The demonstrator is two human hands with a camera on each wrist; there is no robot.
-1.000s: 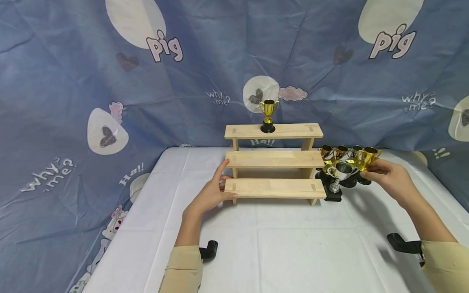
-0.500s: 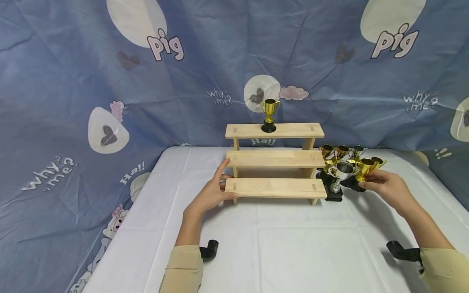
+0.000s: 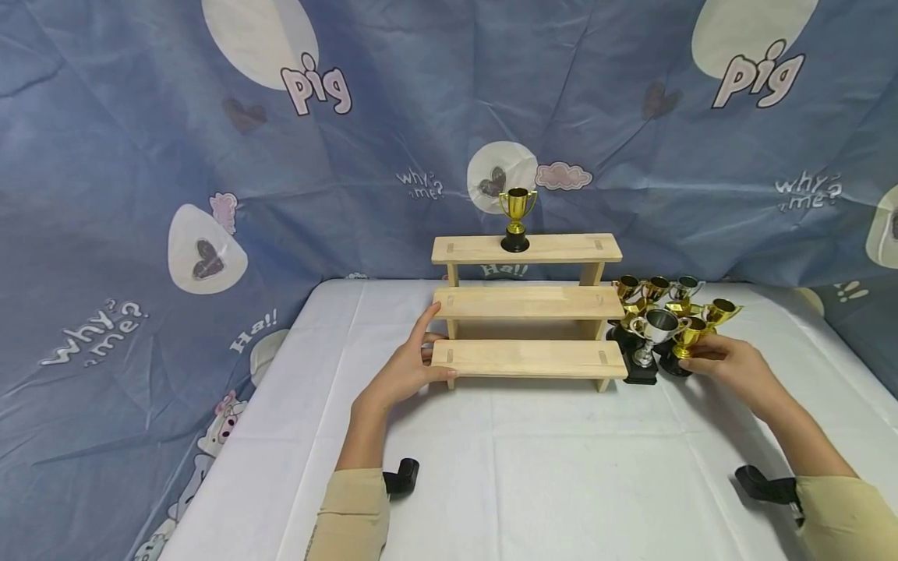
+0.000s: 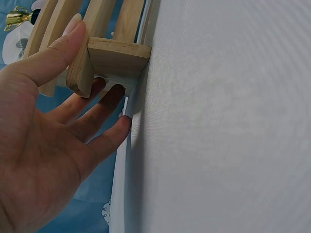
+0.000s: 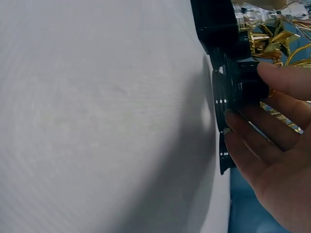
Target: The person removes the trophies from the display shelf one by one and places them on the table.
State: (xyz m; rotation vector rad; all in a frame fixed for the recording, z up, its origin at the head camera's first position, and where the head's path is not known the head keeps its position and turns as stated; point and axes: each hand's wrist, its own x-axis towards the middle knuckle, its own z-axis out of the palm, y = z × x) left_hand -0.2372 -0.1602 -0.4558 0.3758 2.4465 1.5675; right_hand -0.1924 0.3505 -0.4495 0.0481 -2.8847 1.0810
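A small gold trophy (image 3: 688,336) with a black round base stands at the right of the shelf, base on or very near the tablecloth. My right hand (image 3: 737,372) pinches it low down; in the right wrist view the thumb lies against its black base (image 5: 251,82). A silver trophy (image 3: 656,331) on a black base is just left of it, and several gold and silver trophies crowd behind. My left hand (image 3: 401,374) holds the left end of the three-step wooden shelf (image 3: 526,358), thumb at the lowest step's front. One gold trophy (image 3: 516,210) stands on the top step.
White cloth (image 3: 561,467) covers the table. A blue patterned curtain (image 3: 379,117) hangs directly behind. Another gold trophy (image 3: 720,312) stands behind my right hand. Black wrist mounts (image 3: 402,477) stick out by both sleeves.
My right hand has brought the gold trophy down and toward me, left of where it was, uncovering the gold trophy behind. My left hand and the shelf stay put.
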